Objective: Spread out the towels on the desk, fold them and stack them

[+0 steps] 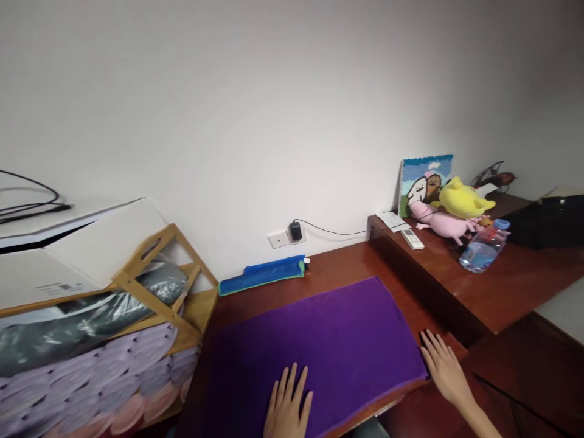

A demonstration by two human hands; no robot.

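Note:
A purple cloth lies spread flat over the reddish-brown desk. On its near part rests my left hand, palm down with the fingers stretched and spread. My right hand is at the cloth's right corner, fingers out straight, touching the desk edge beside it; whether the fingertips press on the cloth itself I cannot tell. Neither hand grips anything. Behind the purple cloth, against the wall, sits a folded blue cloth with a green edge.
A black plug in the wall socket trails a cable rightward. The raised right surface holds a remote, a pink plush toy, a yellow plush toy, a bottle and a picture. A wooden shelf stands left.

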